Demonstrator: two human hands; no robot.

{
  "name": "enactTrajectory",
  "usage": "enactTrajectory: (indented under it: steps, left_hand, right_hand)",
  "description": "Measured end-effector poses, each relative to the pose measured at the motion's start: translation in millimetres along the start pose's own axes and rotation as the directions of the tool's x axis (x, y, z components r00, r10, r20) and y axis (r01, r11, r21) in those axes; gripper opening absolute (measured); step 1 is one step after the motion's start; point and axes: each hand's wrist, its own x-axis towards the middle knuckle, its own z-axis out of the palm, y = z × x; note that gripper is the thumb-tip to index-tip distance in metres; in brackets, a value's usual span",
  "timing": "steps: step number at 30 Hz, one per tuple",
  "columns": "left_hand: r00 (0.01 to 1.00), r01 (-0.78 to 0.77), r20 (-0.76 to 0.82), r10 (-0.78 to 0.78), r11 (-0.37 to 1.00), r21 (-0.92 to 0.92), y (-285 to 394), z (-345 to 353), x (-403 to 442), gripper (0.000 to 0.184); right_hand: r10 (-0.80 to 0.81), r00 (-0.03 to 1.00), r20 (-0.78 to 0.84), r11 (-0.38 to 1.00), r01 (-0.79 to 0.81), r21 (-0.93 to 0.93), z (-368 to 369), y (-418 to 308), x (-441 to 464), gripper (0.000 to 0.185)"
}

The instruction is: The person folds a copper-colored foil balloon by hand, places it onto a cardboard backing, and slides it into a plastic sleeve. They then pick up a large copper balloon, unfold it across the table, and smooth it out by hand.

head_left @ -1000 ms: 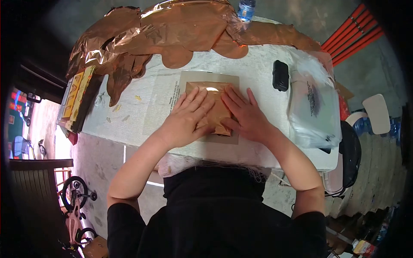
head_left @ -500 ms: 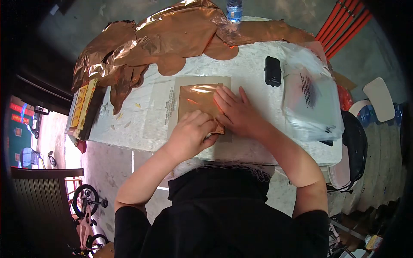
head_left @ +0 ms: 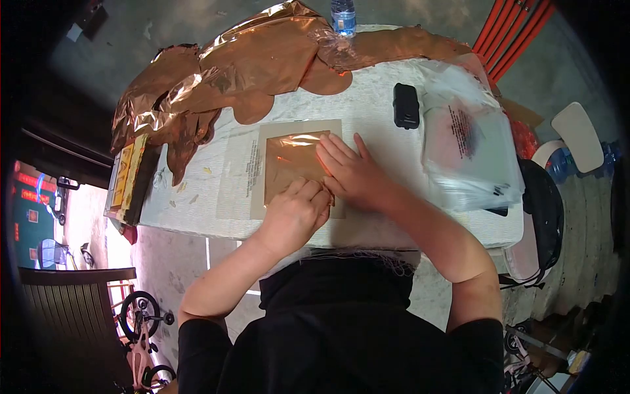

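A copper-coloured foil balloon, folded into a flat rectangle, lies on a greyish-beige sheet in the middle of the table. My left hand is closed at its near right part, with curled fingers and thumb gripping the foil there; the exact fold is hidden under them. My right hand rests flat on the right edge of the foil, fingers stretched and thumb side toward my left hand. A clear printed plastic bag lies partly under the sheet on the left.
More crumpled copper foil covers the table's far side, beside a water bottle. To the right are a black case and a stack of clear plastic bags. A yellow box stands at the left edge of the white-covered table.
The view has shifted slightly, moving the table things a little to the left. My left hand keeps its grip near the foil's corner, and my right hand stays flat on it.
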Motion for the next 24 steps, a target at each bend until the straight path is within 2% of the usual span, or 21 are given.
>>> enactTrajectory:
  steps: [5, 11, 16, 24]
  left_hand:
    - [0.998, -0.050, -0.029, 0.052, 0.998, 0.046, -6, 1, -3, 0.011]
    - [0.996, -0.086, 0.043, 0.082, 0.991, 0.101, -7, -2, 0, 0.013]
    - [0.937, -0.347, 0.112, 0.330, 0.911, 0.222, -16, -5, -1, 0.026]
    - [0.903, -0.416, 0.222, 0.367, 0.877, 0.241, -19, -8, -6, 0.029]
  right_hand:
    - [-0.003, 1.000, 0.005, 1.000, 0.003, 0.012, -2, -1, -1, 0.059]
    - [0.011, 1.000, 0.023, 1.000, -0.011, -0.016, -3, -2, 0, 0.060]
    - [0.000, 1.000, 0.023, 1.000, 0.000, -0.010, -3, -1, -1, 0.061]
    - [0.000, 1.000, 0.017, 1.000, 0.000, -0.001, -3, 0, -1, 0.063]
